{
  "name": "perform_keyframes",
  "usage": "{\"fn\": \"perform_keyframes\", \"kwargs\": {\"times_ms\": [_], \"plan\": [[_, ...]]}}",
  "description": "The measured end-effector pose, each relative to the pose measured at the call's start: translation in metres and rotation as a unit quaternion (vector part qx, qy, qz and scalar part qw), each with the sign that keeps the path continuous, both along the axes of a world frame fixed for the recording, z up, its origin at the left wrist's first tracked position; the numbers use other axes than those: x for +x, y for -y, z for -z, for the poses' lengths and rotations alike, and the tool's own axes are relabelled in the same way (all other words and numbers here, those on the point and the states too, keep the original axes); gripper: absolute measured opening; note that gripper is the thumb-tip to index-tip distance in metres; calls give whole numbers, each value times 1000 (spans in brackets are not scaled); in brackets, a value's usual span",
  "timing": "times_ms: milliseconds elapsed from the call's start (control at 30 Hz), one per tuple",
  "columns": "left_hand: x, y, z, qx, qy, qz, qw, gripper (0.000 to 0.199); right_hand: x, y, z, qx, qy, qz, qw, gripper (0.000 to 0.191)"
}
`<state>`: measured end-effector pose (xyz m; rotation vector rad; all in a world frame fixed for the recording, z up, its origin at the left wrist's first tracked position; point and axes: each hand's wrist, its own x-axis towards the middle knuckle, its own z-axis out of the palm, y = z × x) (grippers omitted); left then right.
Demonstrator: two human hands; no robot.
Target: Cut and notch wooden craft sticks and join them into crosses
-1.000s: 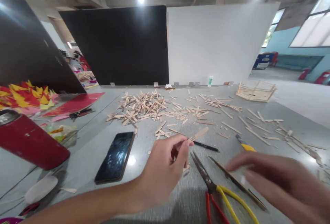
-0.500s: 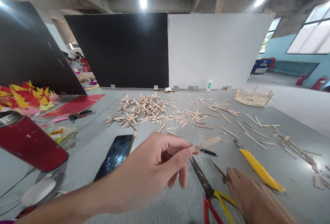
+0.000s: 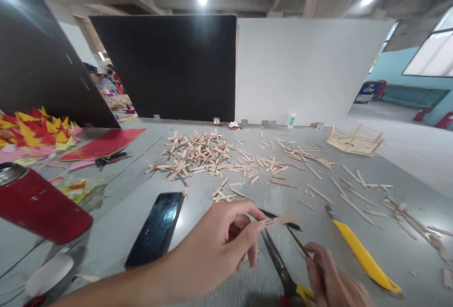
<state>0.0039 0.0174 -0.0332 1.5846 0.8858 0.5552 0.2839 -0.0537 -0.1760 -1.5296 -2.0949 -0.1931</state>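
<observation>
Pinched between the thumb and fingers of my left hand (image 3: 230,245) is a wooden craft stick (image 3: 281,219) with a small dark mark or notch near my fingertips. My right hand (image 3: 331,276) grips a thin brownish rod (image 3: 298,242), its slim end pointing up and left toward the stick. A small gap separates the two. Beneath them on the table lie scissors (image 3: 281,265) with red and yellow handles, partly covered by my right hand. A slim black object (image 3: 293,226) lies behind the stick; its kind is unclear. Right of my right hand rests a yellow utility knife (image 3: 364,255).
Craft-stick pieces (image 3: 201,153) are heaped at the table's middle. A phone (image 3: 155,229), red flask (image 3: 42,203) and white mouse-like object (image 3: 49,274) are on the left. A small stick frame (image 3: 356,142) stands far right. Black (image 3: 166,66) and white panels (image 3: 311,69) rise behind.
My right hand has turned and come closer to my left, lifting the rod toward the stick. The craft stick sits a little lower in view. The camera has shifted slightly.
</observation>
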Motion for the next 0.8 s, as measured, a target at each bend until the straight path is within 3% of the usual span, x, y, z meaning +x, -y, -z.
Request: {"fn": "perform_keyframes", "kwargs": {"times_ms": [67,167,267,333,500,800], "plan": [[8,-4,16,14,-11,5,1000,31,-2,-2,-7,26,-23,18,999,28],[22,-7,52,48,-44,-9,998,30,-2,-5,-20,69,-12,44,997,34],[33,-4,90,82,-98,-3,992,32,-1,-3,-25,70,8,16,997,34],[37,-1,106,94,-113,-7,989,33,0,2,-24,57,12,-21,998,34],[39,4,116,122,-158,-34,979,32,-1,13,-18,38,55,-109,992,39],[38,0,122,144,-194,-18,970,35,2,15,-20,29,134,-124,983,58]]}}
